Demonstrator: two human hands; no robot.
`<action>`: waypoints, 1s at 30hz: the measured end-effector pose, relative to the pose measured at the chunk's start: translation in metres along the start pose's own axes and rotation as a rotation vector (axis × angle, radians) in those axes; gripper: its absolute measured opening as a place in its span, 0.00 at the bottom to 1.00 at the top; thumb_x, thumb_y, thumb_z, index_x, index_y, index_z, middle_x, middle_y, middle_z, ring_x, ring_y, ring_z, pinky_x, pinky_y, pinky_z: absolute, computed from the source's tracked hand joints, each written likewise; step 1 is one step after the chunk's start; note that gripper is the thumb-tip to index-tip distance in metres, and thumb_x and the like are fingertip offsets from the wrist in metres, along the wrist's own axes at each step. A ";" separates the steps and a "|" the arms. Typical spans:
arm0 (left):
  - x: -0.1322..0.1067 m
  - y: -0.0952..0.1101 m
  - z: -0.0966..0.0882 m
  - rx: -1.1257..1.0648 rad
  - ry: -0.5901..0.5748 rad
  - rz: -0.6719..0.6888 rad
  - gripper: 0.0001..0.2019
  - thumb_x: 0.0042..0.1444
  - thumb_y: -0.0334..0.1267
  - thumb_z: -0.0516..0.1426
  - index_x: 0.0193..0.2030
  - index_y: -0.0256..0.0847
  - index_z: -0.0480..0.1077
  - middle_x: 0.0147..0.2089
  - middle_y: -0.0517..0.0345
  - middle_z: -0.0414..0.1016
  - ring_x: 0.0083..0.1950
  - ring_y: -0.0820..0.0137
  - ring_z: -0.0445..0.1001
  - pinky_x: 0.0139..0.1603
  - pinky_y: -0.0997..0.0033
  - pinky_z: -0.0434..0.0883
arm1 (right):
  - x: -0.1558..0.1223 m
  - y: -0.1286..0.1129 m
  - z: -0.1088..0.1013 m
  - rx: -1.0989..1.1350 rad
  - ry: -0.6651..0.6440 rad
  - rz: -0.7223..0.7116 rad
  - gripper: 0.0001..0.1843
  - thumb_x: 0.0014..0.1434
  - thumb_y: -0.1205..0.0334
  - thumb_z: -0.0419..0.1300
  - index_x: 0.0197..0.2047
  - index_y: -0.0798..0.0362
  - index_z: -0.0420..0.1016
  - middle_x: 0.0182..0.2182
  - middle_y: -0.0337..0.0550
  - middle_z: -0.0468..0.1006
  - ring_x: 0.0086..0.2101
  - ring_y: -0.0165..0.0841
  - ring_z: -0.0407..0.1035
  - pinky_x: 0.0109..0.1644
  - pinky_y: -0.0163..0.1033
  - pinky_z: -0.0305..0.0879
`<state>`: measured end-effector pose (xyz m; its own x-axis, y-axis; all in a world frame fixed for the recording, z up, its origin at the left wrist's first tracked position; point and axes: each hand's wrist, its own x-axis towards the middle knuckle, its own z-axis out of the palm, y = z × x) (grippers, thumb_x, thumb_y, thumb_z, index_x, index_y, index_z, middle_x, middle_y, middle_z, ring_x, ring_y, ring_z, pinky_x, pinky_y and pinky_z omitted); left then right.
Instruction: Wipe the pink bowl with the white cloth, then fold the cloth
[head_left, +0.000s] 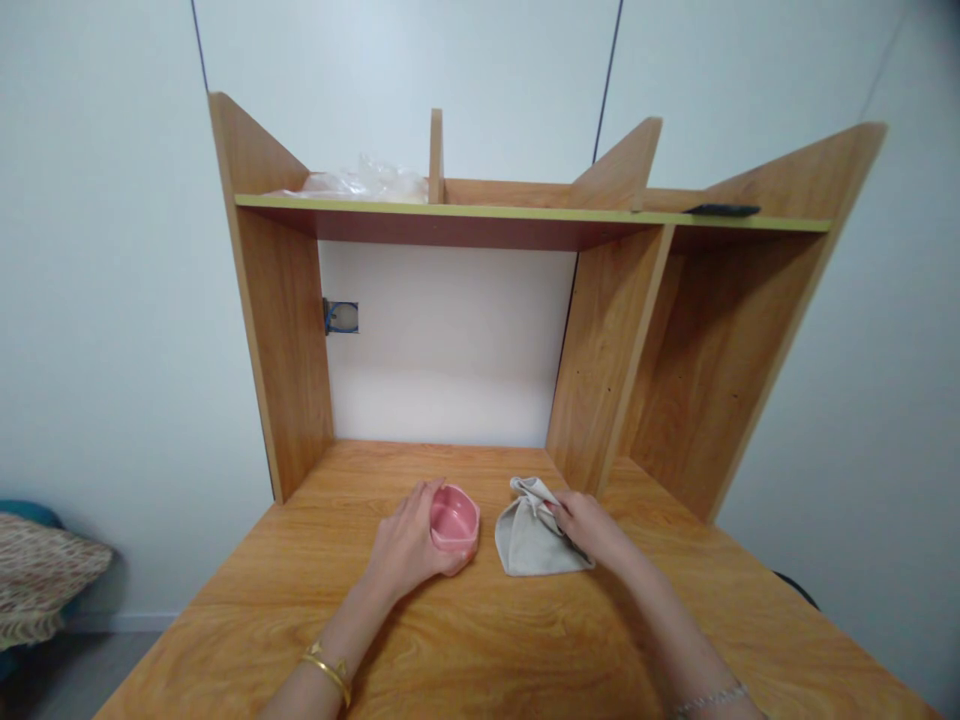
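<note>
A small pink bowl (pixel 454 517) stands on the wooden desk (pixel 487 640) near its middle. My left hand (pixel 409 548) is wrapped round the bowl's left side, thumb under its front edge. Just to the right lies a crumpled grey cloth (pixel 529 540). My right hand (pixel 589 525) rests on the cloth's right edge, fingers pinched on a fold of it. A gold bangle is on my left wrist and a thin bracelet on my right.
A wooden hutch (pixel 600 340) with upright dividers rises at the desk's back. On its top shelf lie a clear plastic bag (pixel 360 182) at the left and a flat dark object (pixel 724 209) at the right. Patterned fabric (pixel 37 575) sits low at the far left.
</note>
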<state>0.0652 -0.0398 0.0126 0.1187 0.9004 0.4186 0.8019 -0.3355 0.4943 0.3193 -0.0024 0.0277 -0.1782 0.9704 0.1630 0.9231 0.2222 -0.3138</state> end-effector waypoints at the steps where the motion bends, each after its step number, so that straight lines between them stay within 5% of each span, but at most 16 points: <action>1: 0.001 -0.001 0.000 0.002 -0.008 0.005 0.37 0.36 0.51 0.59 0.55 0.46 0.55 0.56 0.53 0.63 0.54 0.58 0.64 0.51 0.65 0.62 | 0.000 0.000 0.001 0.006 -0.008 -0.006 0.16 0.57 0.67 0.45 0.32 0.56 0.74 0.31 0.48 0.78 0.33 0.33 0.70 0.33 0.31 0.56; 13: 0.003 -0.008 0.002 -0.032 -0.024 0.009 0.39 0.35 0.51 0.60 0.57 0.45 0.54 0.57 0.53 0.62 0.55 0.58 0.63 0.53 0.64 0.61 | 0.003 0.012 0.002 0.055 0.033 0.044 0.19 0.59 0.64 0.40 0.35 0.58 0.72 0.34 0.51 0.77 0.36 0.36 0.69 0.35 0.34 0.58; 23: 0.003 -0.009 0.004 -0.057 0.007 0.020 0.41 0.36 0.52 0.60 0.58 0.45 0.53 0.57 0.53 0.62 0.55 0.58 0.64 0.51 0.64 0.63 | 0.010 0.008 -0.071 -0.091 0.479 0.226 0.17 0.60 0.62 0.41 0.43 0.54 0.68 0.33 0.49 0.75 0.36 0.37 0.69 0.34 0.35 0.57; 27: 0.002 -0.010 0.005 -0.042 0.020 0.015 0.45 0.35 0.54 0.60 0.60 0.44 0.49 0.57 0.52 0.62 0.55 0.57 0.64 0.51 0.63 0.63 | 0.013 -0.014 -0.099 -0.173 0.595 0.152 0.16 0.60 0.63 0.41 0.42 0.54 0.68 0.35 0.49 0.75 0.36 0.38 0.68 0.34 0.35 0.56; 30: 0.002 -0.011 0.006 -0.036 0.013 0.021 0.49 0.34 0.53 0.60 0.62 0.41 0.45 0.57 0.50 0.63 0.55 0.57 0.64 0.51 0.63 0.63 | 0.015 -0.035 -0.095 -0.220 0.524 -0.002 0.16 0.59 0.66 0.41 0.41 0.54 0.69 0.38 0.49 0.74 0.40 0.37 0.65 0.39 0.35 0.56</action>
<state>0.0597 -0.0321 0.0037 0.1278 0.8894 0.4388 0.7777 -0.3645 0.5122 0.3170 -0.0042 0.1303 -0.0388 0.7807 0.6237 0.9822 0.1444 -0.1198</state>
